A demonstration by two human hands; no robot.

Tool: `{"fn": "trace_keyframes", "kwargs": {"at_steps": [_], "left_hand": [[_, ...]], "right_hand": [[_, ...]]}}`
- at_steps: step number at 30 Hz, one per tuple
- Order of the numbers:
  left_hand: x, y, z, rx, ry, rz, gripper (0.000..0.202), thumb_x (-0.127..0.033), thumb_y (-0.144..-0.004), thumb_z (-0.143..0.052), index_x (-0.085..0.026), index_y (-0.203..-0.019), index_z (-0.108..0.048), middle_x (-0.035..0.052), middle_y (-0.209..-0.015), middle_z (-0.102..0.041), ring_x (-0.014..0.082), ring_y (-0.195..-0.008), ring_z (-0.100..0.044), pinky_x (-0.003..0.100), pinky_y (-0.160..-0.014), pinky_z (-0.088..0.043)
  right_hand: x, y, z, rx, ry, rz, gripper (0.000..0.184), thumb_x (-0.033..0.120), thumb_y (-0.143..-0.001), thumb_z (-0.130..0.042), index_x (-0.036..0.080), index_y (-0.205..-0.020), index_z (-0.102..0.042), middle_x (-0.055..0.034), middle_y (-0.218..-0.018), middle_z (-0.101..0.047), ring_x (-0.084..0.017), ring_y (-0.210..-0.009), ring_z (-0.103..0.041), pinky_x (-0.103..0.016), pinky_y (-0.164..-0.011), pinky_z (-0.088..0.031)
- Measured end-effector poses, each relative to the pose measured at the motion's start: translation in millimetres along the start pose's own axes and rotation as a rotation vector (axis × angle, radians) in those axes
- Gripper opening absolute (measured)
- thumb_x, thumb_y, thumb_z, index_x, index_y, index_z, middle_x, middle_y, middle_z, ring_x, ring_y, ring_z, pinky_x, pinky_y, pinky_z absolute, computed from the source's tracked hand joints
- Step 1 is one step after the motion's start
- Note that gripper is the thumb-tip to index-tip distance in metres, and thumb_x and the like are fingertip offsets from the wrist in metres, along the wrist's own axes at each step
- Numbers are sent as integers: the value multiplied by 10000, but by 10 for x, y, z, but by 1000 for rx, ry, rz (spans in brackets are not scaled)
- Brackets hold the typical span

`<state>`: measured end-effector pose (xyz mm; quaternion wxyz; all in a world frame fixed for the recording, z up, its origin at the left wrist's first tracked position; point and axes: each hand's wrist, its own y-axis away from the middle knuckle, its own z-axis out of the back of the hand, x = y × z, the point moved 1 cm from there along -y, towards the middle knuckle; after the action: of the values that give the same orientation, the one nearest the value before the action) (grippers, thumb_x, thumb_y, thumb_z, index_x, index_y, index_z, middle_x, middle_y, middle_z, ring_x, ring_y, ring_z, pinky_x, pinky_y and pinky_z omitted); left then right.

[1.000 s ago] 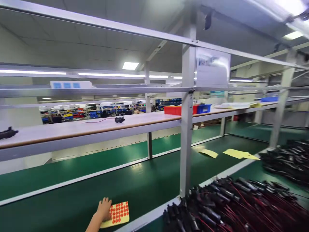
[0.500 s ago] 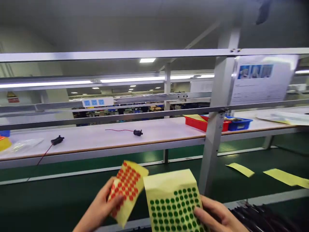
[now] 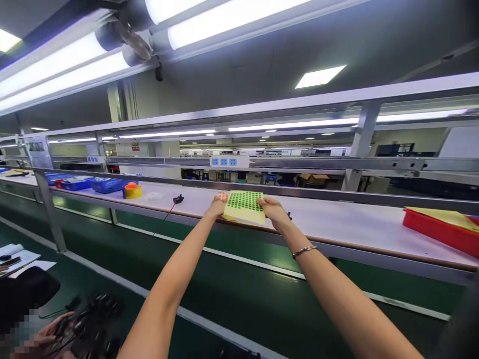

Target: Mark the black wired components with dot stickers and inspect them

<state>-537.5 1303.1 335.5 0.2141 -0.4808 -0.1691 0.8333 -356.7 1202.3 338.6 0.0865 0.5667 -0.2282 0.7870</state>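
Both arms reach forward to the raised white shelf. My left hand [image 3: 216, 206] is closed at the left edge of the sheets, on a sheet of red dot stickers [image 3: 223, 195], mostly hidden behind the green one. My right hand [image 3: 274, 210] grips the right edge of a pale yellow sheet of green dot stickers [image 3: 245, 201]. The two sheets overlap at the shelf's front edge; whether they rest on it I cannot tell. A small black part with a red wire [image 3: 178, 199] lies left of my left hand. Another dark part [image 3: 289, 216] shows just beyond my right wrist.
On the shelf [image 3: 348, 222] stand a red bin [image 3: 437, 230] at right, and a yellow-and-orange tape roll [image 3: 132, 190] and blue baskets [image 3: 108, 184] at left. Metal rails and posts [image 3: 48, 209] frame it. Lower left, another person's hand [image 3: 56, 326] is among black cabled parts.
The view has swung left and my arms now stretch farther out. Both sheets have moved to the shelf's edge, and the green one now covers most of the red one.
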Motion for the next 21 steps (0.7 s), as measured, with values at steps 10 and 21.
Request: {"fn": "trace_keyframes", "kwargs": {"at_steps": [10, 21], "left_hand": [[972, -75, 1254, -278, -419, 269, 410, -357, -943, -638, -186, -1311, -577, 115, -1408, -565, 306, -1264, -562, 567, -1050, -476], [1061, 100, 1396, -151, -50, 62, 294, -304, -940, -647, -166, -1195, -604, 68, -1132, -684, 197, -936, -686, 403, -834, -596]], "right_hand": [[-397, -401, -95, -127, 362, -41, 235, 345, -991, -629, 160, -1133, -665, -60, -1128, -693, -202, -943, -687, -390, -825, -593], [-711, -651, 6, -293, 304, 48, 234, 349, -996, -620, 158, -1127, -656, -57, -1086, -693, -185, -896, -684, -376, -796, -591]]}}
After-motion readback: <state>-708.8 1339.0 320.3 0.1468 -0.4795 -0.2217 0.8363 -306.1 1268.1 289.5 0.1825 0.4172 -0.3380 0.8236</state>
